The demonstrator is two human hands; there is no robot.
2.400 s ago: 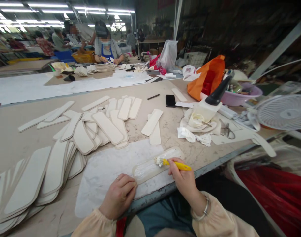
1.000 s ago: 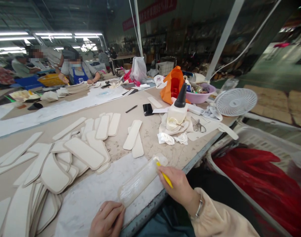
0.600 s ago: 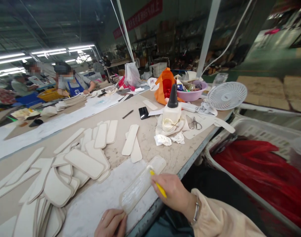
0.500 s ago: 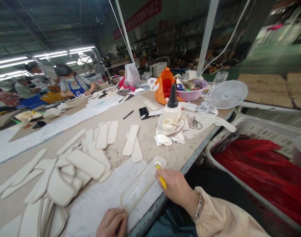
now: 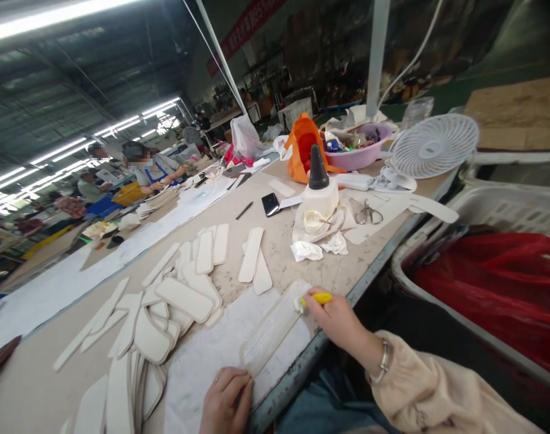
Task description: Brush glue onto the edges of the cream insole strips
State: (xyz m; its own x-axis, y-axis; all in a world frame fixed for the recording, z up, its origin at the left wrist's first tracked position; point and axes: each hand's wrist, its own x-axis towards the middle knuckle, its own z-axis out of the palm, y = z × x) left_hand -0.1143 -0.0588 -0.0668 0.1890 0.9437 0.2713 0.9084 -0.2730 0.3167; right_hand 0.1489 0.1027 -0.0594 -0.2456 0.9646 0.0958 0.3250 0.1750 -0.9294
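Observation:
My right hand grips a small yellow-handled glue brush, its tip whitened and touching the far end of a long pale strip with rounded ends. A wet, shiny film covers part of that strip. At the strip's near end my left hand has its fingers curled together, touching the edge. A white sheet lies under the strip. Left of it are heaped many similar off-white pieces, and two more overlap further back. Crumpled white tissues lie beyond the strip.
A white bottle with a black cone cap, scissors, a phone, an orange bag, a purple basin and a fan stand further back. A white crate holds red plastic at right. A co-worker sits far left.
The view has shifted, moving the table contents rightward. My right hand has turned the brush from upright to nearly level, still at the strip's far end. My left hand stays at the near end.

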